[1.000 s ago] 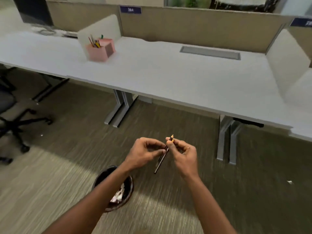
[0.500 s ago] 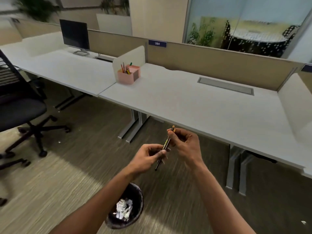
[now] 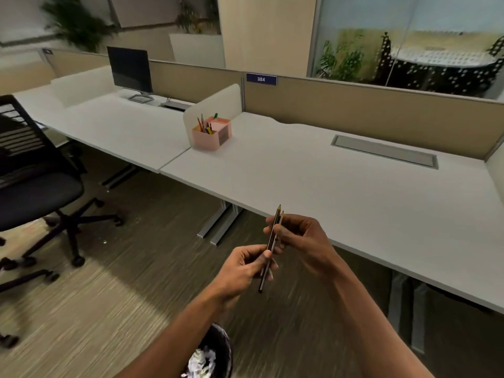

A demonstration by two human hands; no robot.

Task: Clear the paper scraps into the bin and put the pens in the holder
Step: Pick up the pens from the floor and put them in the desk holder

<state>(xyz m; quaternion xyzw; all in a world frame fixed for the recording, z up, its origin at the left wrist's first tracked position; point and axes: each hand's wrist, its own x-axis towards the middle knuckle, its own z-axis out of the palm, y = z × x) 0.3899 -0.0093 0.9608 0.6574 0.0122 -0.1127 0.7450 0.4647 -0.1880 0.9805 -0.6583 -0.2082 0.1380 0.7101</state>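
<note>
Pens: two slim dark pens (image 3: 273, 240) are held together, near upright, tips up, in front of the chest and just short of the desk (image 3: 341, 186) edge. They may be pencils; the blur leaves that unsure.
Right hand: the right hand (image 3: 301, 241) is closed on the upper part of the pair, fingers curled round the front.
Left hand: the left hand (image 3: 245, 266) pinches the lower part, thumb and forefinger shut on the shafts, the bottom ends poking out below.
Holder: the pink holder (image 3: 211, 133) stands on the desk by the divider (image 3: 215, 105), well apart from the hands, already carrying several coloured pens.
Bin: the bin (image 3: 215, 353) sits on the floor under the left forearm, white paper scraps (image 3: 200, 362) lying inside.
Change: a second ago the view looked down at the floor and bin; now it has lifted, so the holder, a monitor (image 3: 130, 69) and a chair (image 3: 35, 184) fill the left side, and the bin has slid to the bottom edge. The hands have kept their hold and come nearer the desk.
Meaning: the desk shows no scraps, so the paper part looks done, bar small white specks on the floor that I cannot identify. Attention seems turned to the holder.
Next: carry the pair left and forward to the holder and drop them in, tips up, beside the others.
</note>
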